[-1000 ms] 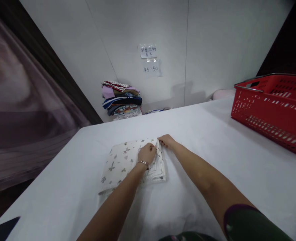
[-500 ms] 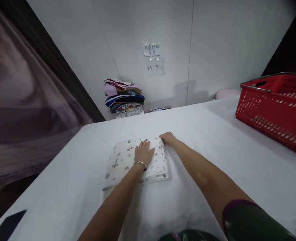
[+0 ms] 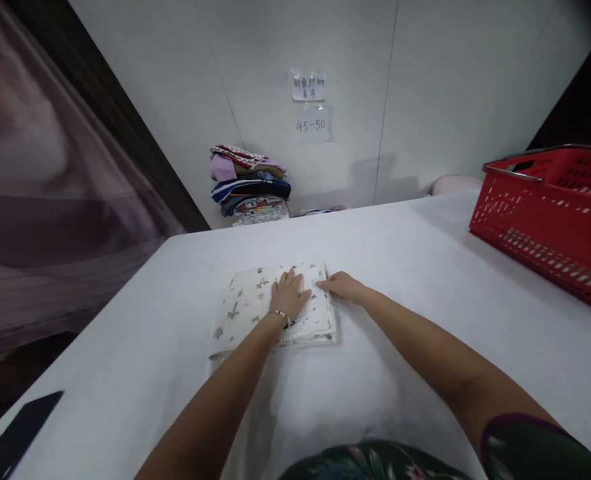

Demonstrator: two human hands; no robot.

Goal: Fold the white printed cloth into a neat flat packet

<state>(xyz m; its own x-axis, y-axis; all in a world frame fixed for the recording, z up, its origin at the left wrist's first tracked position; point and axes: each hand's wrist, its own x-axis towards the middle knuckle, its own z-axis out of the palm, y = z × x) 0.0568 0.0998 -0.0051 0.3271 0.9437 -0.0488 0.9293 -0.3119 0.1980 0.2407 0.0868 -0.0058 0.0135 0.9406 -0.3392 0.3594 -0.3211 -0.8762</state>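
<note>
A folded white cloth (image 3: 248,303) printed with small brown and grey motifs lies in several layers on the white table. My left hand (image 3: 288,297) rests flat on top of it, fingers spread, a bracelet at the wrist. At the cloth's right edge is my right hand (image 3: 343,285); its fingers close on the stacked layers there, with the index finger stretched over the top. The other fingertips of that hand are partly hidden.
A red perforated basket (image 3: 550,227) with a metal handle stands on the right of the white table (image 3: 400,247). Folded fabrics (image 3: 250,183) are piled beyond the far edge. A dark flat object (image 3: 23,433) lies at the lower left, and a purplish curtain (image 3: 40,220) hangs at left.
My right hand has moved slightly nearer along the cloth's right edge from its far corner. My left hand stays flat on the cloth. The view has shifted a little.
</note>
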